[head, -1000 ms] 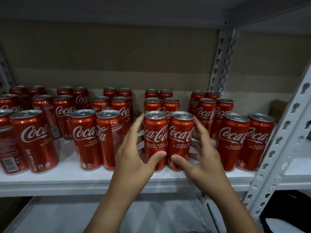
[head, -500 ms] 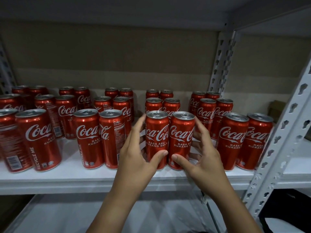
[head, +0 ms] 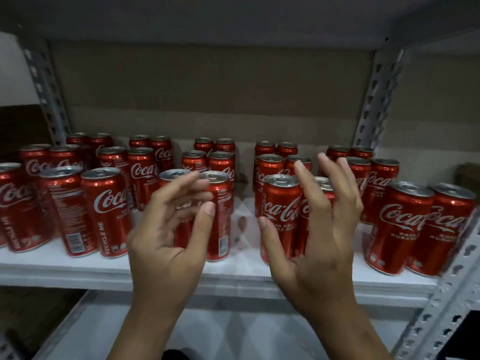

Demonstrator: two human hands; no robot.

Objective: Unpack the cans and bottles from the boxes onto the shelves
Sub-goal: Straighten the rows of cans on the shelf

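Several red Coca-Cola cans stand upright in paired rows on the white shelf [head: 233, 276]. My left hand [head: 166, 237] hovers in front of one front pair of cans [head: 220, 216], its fingers loosely bent and holding nothing. My right hand [head: 319, 242] is spread with straight fingers before the neighbouring front pair; the left can [head: 279, 203] of that pair shows clearly, while the right can [head: 324, 183] is mostly hidden behind my fingers. Neither hand touches a can.
More pairs of cans stand at the front left [head: 104, 211] and front right [head: 400, 229]. Perforated grey uprights [head: 441, 294] frame the bay, with a shelf board close overhead. A white lower shelf [head: 233, 331] lies beneath. A brown box [head: 467, 175] sits at far right.
Both hands let go of the two front cans and drew back toward me with fingers opening. The two cans stay standing on the shelf. The view shifted left.
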